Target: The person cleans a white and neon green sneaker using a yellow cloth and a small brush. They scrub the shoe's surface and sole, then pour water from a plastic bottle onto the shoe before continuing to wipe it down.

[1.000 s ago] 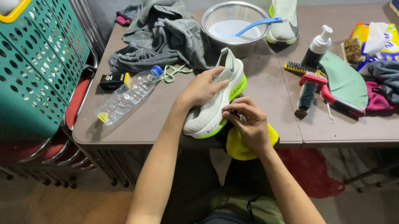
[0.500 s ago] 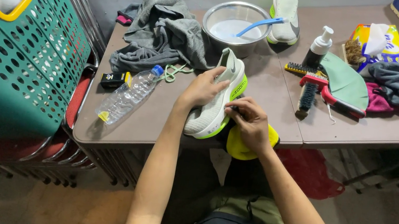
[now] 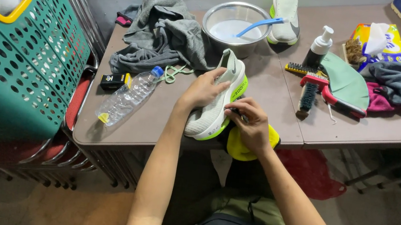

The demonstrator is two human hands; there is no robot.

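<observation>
The left hand (image 3: 205, 89) lies flat over the upper of a white sneaker with a lime sole (image 3: 217, 102), fingers spread and pressing it down, seemingly to steady it on its side at the near edge of the surface (image 3: 267, 91). The right hand (image 3: 251, 125) is curled narrow against the shoe's sole edge, pinching something small and dark I cannot identify; a yellow cloth (image 3: 245, 147) hangs just below it. The shoe thus sits between both hands, touching each. Further out lie a clear plastic bottle (image 3: 125, 98) to the left, a grey rag (image 3: 164, 38), a steel bowl (image 3: 232, 24) and a red-handled brush (image 3: 309, 92).
</observation>
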